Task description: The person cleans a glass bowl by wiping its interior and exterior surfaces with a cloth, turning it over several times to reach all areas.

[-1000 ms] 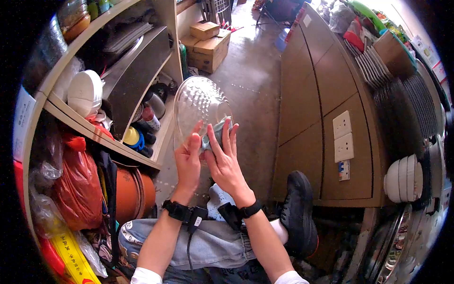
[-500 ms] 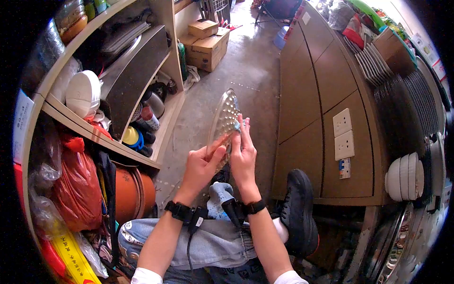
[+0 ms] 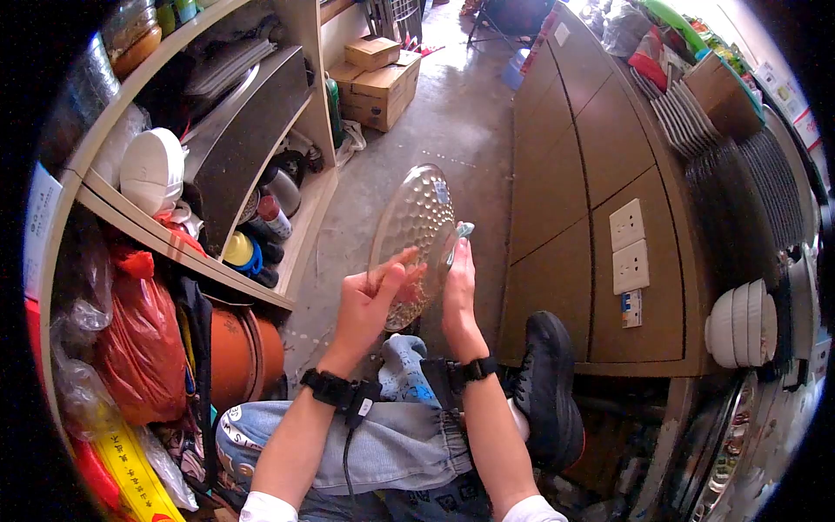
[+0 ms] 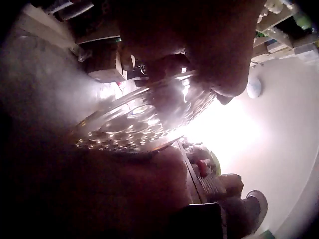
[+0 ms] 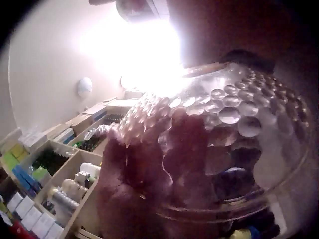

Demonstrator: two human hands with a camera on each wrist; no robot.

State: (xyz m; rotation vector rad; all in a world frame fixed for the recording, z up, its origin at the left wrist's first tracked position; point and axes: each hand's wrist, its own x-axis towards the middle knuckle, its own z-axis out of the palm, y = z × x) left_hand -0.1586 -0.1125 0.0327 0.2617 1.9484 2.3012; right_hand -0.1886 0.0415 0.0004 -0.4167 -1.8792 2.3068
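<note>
A clear glass bowl (image 3: 409, 209) with a dimpled, bumpy wall stands tilted on edge in front of the person's knees. My left hand (image 3: 370, 300) grips it at the near left side, thumb along the rim and fingers seen through the glass. In the right wrist view those fingers show behind the bumps of the bowl (image 5: 239, 112). The right hand (image 3: 461, 291) lies flat with straight fingers along the bowl's right side. A pale grey-blue cloth (image 3: 465, 230) pokes out at its fingertips. A small bluish sticker (image 3: 442, 191) shows on the glass.
A shelf unit (image 3: 309, 226) with bottles and white lids runs along the left. Cardboard boxes (image 3: 374, 91) stand farther back on the floor. At the right is a brown cabinet (image 3: 557, 235) with sockets, beside stacked white bowls (image 3: 739, 326) and black plates.
The bowl has moved right and turned from facing me to nearly edge-on, then partly back. The right hand and cloth have shifted to its right side.
</note>
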